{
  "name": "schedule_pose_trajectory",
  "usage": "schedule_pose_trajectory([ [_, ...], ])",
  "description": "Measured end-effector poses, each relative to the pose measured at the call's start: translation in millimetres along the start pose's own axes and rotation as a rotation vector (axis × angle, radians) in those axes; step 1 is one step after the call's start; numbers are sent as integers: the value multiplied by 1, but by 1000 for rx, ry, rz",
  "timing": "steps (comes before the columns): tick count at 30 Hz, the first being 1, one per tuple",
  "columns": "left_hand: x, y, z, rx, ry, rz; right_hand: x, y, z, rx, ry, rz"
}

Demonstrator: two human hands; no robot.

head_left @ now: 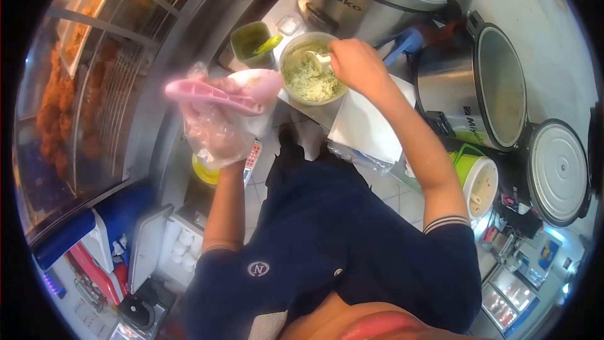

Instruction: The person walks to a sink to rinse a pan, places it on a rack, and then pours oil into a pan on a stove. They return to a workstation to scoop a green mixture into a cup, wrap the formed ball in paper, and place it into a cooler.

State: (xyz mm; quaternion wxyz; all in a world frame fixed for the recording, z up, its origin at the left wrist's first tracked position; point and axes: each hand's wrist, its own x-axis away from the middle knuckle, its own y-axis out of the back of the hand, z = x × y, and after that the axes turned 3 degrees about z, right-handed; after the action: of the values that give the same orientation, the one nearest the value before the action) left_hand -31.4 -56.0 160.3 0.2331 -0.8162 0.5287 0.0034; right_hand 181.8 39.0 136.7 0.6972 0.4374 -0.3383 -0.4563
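My left hand (211,129), inside a clear plastic glove, is closed around a long pink plastic utensil (236,99) with a ribbed side and a rounded end. A white sheet or wrapper (257,121) shows just behind that utensil. My right hand (355,63) grips a white spoon (323,60) whose head dips into a round tub (284,93). Pale green, shredded-looking food (314,83) fills part of this tub. Close to it on the left, a square green container (242,44) has a bright green spoon (269,44) in it.
A large steel cooker (377,3) stands behind the tub, and an open cooker (434,82) is at the right. White paper (365,126) lies under my right forearm. Fried food (56,113) sits in the lit display case at left. A green-and-white bucket (481,182) is lower right.
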Motion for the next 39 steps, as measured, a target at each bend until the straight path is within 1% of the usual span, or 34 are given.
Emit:
schedule_pose_trajectory([
  [1, -3, 12, 8, 8, 13, -14, -11, 2, 8, 175, -36, 193],
  [2, -10, 25, 17, 6, 94, 23, -21, -2, 12, 231, 12, 255],
  [3, -13, 35, 24, 7, 175, 63, -26, -8, 13, 244, 10, 268],
  [4, -14, 40, 29, -199, 238, 27, -30, -14, 12, 329, 87, 303],
  [5, -22, 43, 31, -244, 452, 18, -35, -15, 12, 419, 164, 337],
  [6, -20, 54, 55, -432, 259, 105, -36, -1, 22, 442, 161, 356],
  [7, -14, 63, 80, -622, 71, 186, -33, 18, 32, 538, 129, 384],
  [8, -16, 58, 81, -678, 156, 266, -28, 37, 43, 630, 100, 413],
  [9, -17, 49, 81, -734, 241, 356, -24, 49, 48, 683, 144, 372],
  [10, -15, 41, 89, -1066, 206, 355, -25, 48, 51, 728, 76, 444],
  [11, -18, 35, 96, -1058, 222, 362, -27, 46, 54, 773, 3, 510],
  [13, -26, 21, 109, -1027, 381, 473, -30, 6, 35, 750, -1, 501],
  [14, -27, 16, 117, -1032, 262, 407, -35, -8, 24, 735, 7, 474],
  [15, -27, 14, 131, -1003, 270, 415, -41, -13, 21, 757, -11, 486],
  [16, -24, 15, 146, -973, 219, 392, -45, -19, 20, 723, -13, 492],
  [18, -22, 11, 149, -959, 83, 313, -49, -21, 22, 667, -19, 489],
  [19, -22, 10, 149, -958, 93, 325, -50, -23, 24, 661, -29, 499],
  [21, -21, 12, 150, -877, -3, 334, -43, -28, 25, 585, 3, 438],
  [22, -21, 13, 154, -839, -22, 335, -39, -30, 26, 579, -7, 441],
  [24, -19, 14, 152, -827, 4, 335, -28, -34, 27, 396, 60, 402],
  [25, -19, 15, 150, -818, 24, 328, -28, -36, 24, 390, 57, 409],
  [27, -20, 16, 147, -854, 40, 351, -31, -42, 13, 179, -50, 413],
  [29, -20, 17, 148, -877, 36, 398, -34, -51, 8, 150, -98, 384],
  [31, -19, 17, 154, -868, 22, 386, -27, -55, 5, 124, -153, 352],
  [33, -20, 17, 154, -868, 0, 399, -21, -54, 9, 35, -221, 342],
  [35, -21, 15, 153, -873, -26, 391, -16, -42, 10, -1, -218, 353],
  [37, -21, 15, 150, -886, 6, 368, -17, -37, 10, -40, -205, 371],
  [39, -20, 16, 148, -892, 29, 380, -14, -38, 10, 4, -171, 377],
])
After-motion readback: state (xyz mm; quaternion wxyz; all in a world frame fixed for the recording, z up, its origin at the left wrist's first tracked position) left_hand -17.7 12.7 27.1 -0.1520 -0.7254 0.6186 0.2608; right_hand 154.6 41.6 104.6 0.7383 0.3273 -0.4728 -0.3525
